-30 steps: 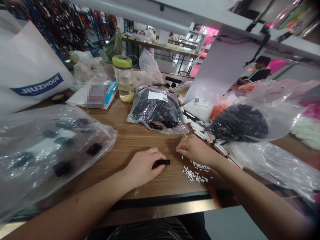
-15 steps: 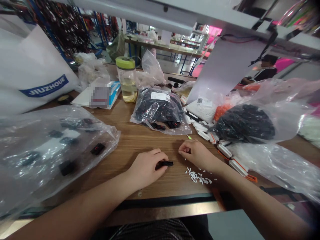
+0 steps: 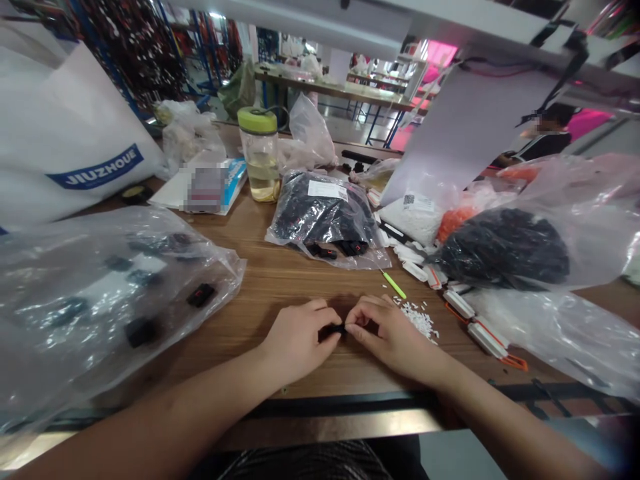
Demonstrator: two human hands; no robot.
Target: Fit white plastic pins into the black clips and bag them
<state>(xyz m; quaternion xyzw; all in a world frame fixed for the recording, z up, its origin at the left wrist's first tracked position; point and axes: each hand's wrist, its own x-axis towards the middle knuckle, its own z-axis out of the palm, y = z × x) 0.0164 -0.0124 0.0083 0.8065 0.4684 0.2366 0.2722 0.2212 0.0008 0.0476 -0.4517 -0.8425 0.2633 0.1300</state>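
My left hand (image 3: 303, 335) pinches a small black connector housing (image 3: 338, 329) between thumb and fingers, just above the wooden tabletop. My right hand (image 3: 383, 330) has its thumb and index finger closed together at the connector's right end. Whatever those fingertips may hold is too small to make out. Beside the right hand lies a pile of tiny white plastic pieces (image 3: 419, 321), partly hidden by that hand. A thin tool with a lime-green handle (image 3: 395, 285) rests on the table beyond the right hand.
A clear bag of black connectors (image 3: 325, 217) lies ahead, near a green-lidded bottle (image 3: 259, 157). On the left spreads a plastic bag with several black housings (image 3: 201, 295). White parts (image 3: 460, 304) and another bag of dark pieces (image 3: 505, 247) line the right. Another person (image 3: 545, 143) is farther back.
My right hand has moved left and toward me, meeting the connector in my left hand. The green-handled tool and white pile now show more fully. The view has shifted slightly.
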